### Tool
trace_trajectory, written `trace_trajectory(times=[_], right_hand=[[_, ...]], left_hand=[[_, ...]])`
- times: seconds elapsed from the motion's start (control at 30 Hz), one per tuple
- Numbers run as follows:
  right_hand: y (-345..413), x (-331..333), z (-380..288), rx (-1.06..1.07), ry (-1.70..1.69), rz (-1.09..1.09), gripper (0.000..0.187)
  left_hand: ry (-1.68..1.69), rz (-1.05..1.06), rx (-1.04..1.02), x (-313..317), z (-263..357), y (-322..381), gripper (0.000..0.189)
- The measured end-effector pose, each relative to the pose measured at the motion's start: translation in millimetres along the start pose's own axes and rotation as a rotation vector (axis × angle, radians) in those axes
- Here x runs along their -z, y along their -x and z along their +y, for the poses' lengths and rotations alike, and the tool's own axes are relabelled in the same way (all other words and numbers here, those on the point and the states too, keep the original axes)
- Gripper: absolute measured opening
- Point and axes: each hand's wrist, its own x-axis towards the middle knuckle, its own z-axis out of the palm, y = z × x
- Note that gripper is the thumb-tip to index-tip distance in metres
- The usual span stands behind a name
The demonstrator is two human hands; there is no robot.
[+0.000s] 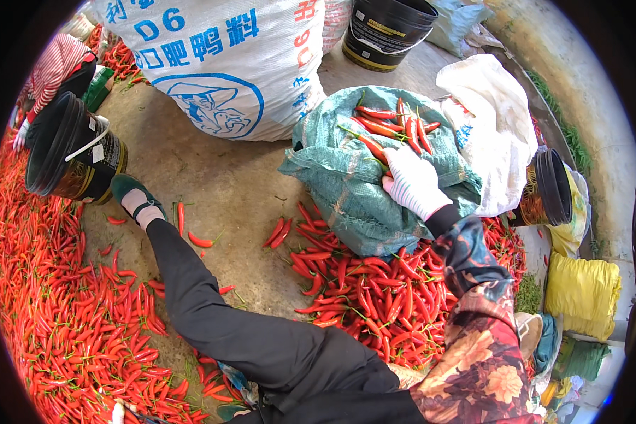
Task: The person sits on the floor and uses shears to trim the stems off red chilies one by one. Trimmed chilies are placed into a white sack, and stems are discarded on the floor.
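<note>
My right hand (pixel 412 180), in a white striped glove, is closed around red chili peppers (pixel 372 146) over a green woven sack (pixel 344 175). Their green stems stick out past the fingers. Several loose red chilies (pixel 413 130) lie on top of that sack. Below it spreads a pile of red chilies (pixel 376 297), beside my black-trousered leg. At the bottom left edge only a white-gloved bit of my left hand (pixel 118 412) shows, by the large chili heap (pixel 69 339); what it holds is hidden.
A full white woven sack (pixel 212 69) bearing writing stands ahead. Black buckets stand at the left (pixel 71 153), the back (pixel 387 34) and the right (pixel 548 188). Another person's striped sleeve (pixel 50 69) is at upper left. Folded yellow sacks (pixel 583 297) lie at right.
</note>
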Motion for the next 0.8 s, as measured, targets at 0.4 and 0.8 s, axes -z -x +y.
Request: trace_trajectory(times=[0.4, 0.8], right_hand=[[-12.0, -22.1, 20.2, -0.103, -0.178, -0.067, 0.034], [-35.1, 99.4, 29.0, -0.193, -0.703, -0.041, 0.034]], left_hand=[[0.561, 0.091, 0.282, -4.9, -15.4, -15.8, 0.030], [0.549, 0.119, 0.295, -7.9, -12.6, -19.3, 0.029]])
